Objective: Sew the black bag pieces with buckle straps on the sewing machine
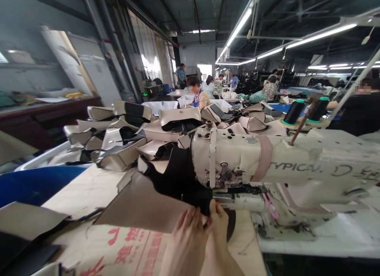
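Left hand (185, 244) and right hand (218, 228), lower centre, seem pinched shut on the edge of a beige-and-black panel (142, 205), apparently keeping it flat and guided beside the sewing machine (237, 159) needle.

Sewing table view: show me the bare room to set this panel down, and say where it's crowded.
Free patches: the cream sheet between the blue container and the beige panel, and the white machine table right of the sewing machine's base. Crowded: the heaped beige-and-black pieces behind, and around the left hand and right hand at the needle.
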`<state>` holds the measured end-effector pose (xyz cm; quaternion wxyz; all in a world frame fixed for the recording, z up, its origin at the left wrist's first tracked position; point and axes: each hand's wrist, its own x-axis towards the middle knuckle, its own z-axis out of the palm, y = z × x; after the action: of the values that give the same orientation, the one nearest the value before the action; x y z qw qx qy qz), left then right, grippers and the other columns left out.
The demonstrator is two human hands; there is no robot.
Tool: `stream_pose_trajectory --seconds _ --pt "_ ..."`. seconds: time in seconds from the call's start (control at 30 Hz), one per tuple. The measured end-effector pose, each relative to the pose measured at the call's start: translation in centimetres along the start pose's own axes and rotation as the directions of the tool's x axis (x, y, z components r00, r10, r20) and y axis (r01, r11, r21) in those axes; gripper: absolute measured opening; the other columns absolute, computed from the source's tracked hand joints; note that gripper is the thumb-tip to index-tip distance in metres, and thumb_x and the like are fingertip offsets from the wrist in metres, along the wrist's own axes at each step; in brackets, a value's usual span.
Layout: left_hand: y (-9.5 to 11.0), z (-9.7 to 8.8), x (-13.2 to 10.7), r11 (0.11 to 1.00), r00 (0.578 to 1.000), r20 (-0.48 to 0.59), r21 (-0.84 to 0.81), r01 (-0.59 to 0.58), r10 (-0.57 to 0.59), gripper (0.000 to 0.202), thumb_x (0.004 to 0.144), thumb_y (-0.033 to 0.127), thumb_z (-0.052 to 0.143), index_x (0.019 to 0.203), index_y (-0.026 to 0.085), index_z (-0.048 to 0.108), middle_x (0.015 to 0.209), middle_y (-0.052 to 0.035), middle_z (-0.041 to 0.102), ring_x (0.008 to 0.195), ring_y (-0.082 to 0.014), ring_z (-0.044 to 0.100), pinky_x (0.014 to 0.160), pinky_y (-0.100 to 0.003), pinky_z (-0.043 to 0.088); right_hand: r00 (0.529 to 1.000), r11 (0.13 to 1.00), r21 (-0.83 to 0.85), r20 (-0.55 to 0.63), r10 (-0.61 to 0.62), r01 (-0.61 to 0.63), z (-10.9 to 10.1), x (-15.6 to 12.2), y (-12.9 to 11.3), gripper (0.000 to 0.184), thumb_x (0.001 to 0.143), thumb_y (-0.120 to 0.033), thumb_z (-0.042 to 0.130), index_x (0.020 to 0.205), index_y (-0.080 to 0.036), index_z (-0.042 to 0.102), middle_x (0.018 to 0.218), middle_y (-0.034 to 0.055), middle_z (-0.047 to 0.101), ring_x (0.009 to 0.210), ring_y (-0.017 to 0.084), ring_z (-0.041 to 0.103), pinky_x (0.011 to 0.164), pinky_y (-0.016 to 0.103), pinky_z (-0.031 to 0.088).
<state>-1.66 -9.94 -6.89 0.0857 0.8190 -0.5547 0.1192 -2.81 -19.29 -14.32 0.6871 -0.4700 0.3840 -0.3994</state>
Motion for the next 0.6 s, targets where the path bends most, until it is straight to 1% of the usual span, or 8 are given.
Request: stream_pose_trajectory --seconds 0.07,0.1,0.13,0.2,0.27,0.37,0.5,0.6 --pt "0.6 0.5 1.7 0.982 0.991 -0.021 0.13 0.135 -0.134 0.034 0.088 0.025 0.034 0.086 0.011 0.065 0.092 -0.0151 0.065 0.089 -0.0275 0.057 0.078 -0.042 0.047 1.0 1.0 0.0 0.002 0.012 -0.012 -0.2 0.0 -0.1 0.037 0.068 -0.051 0.055 0.057 -0.015 0.055 0.049 -0.0012 0.051 0.052 0.011 0.043 0.05 0.022 0.037" --pt "0.7 0.5 2.5 0.972 0.985 -0.024 0.16 0.173 -0.171 0.038 0.089 0.028 0.033 0.082 0.01 0.066 0.086 -0.0149 0.065 0.086 -0.0272 0.057 0.077 -0.042 0.046 1.0 1.0 0.004 0.006 0.024 -0.024 -0.2 0.0 0.0 0.036 0.068 -0.049 0.055 0.056 -0.015 0.055 0.049 -0.0016 0.051 0.052 0.011 0.042 0.05 0.022 0.037" --pt "0.7 0.5 3.2 0.966 0.983 -0.028 0.184 0.184 -0.182 0.041 0.089 0.031 0.032 0.077 0.01 0.066 0.08 -0.0145 0.065 0.084 -0.0271 0.057 0.079 -0.043 0.045 0.999 0.999 0.011 0.012 0.033 -0.033 -0.2 0.0 0.1 0.034 0.069 -0.047 0.055 0.057 -0.015 0.054 0.05 -0.0017 0.05 0.053 0.011 0.041 0.05 0.022 0.037" --pt "0.3 0.6 4.0 0.962 0.989 -0.02 0.228 0.15 -0.149 0.047 0.09 0.035 0.031 0.068 0.01 0.065 0.072 -0.0146 0.064 0.083 -0.028 0.057 0.083 -0.045 0.042 0.998 0.998 0.036 0.024 0.055 -0.055 0.0 -0.1 0.4 0.034 0.071 -0.047 0.053 0.061 -0.015 0.055 0.052 -0.0018 0.05 0.052 0.01 0.041 0.05 0.021 0.036" --pt "-0.3 1.1 4.1 0.959 0.989 0.009 0.248 0.138 -0.145 0.051 0.09 0.037 0.029 0.065 0.009 0.064 0.067 -0.0155 0.064 0.075 -0.0285 0.06 0.078 -0.045 0.043 0.996 0.994 0.069 0.033 0.079 -0.081 0.1 -0.2 0.7 0.035 0.072 -0.048 0.052 0.067 -0.014 0.056 0.053 -0.0022 0.05 0.051 0.01 0.041 0.048 0.021 0.035" --pt "-0.8 2.6 4.0 0.953 0.972 0.023 0.206 0.223 -0.233 0.052 0.09 0.041 0.026 0.075 0.007 0.063 0.061 -0.0146 0.064 0.059 -0.0281 0.061 0.065 -0.043 0.043 0.994 0.988 0.108 0.038 0.105 -0.109 0.2 -0.3 0.9 0.037 0.072 -0.05 0.053 0.069 -0.014 0.056 0.054 -0.0018 0.051 0.05 0.009 0.042 0.047 0.02 0.035" --pt "-0.5 4.2 4.8 0.92 0.925 -0.036 0.096 0.38 -0.378 0.052 0.091 0.041 0.024 0.082 0.006 0.062 0.064 -0.016 0.065 0.063 -0.0273 0.063 0.06 -0.035 0.044 0.991 0.98 0.153 0.067 0.117 -0.126 0.1 -0.2 0.8 0.039 0.072 -0.051 0.054 0.073 -0.012 0.06 0.06 0.0032 0.058 0.056 0.013 0.05 0.05 0.022 0.039" --pt "-0.3 4.5 5.4 0.932 0.933 0.017 0.054 0.359 -0.361 0.043 0.09 0.034 0.027 0.096 0.009 0.062 0.066 -0.0135 0.064 0.062 -0.0242 0.062 0.056 -0.031 0.043 0.991 0.979 0.167 0.075 0.11 -0.121 0.1 -0.1 0.8 0.039 0.072 -0.05 0.056 0.074 -0.011 0.062 0.063 0.0051 0.061 0.06 0.015 0.053 0.052 0.023 0.041"
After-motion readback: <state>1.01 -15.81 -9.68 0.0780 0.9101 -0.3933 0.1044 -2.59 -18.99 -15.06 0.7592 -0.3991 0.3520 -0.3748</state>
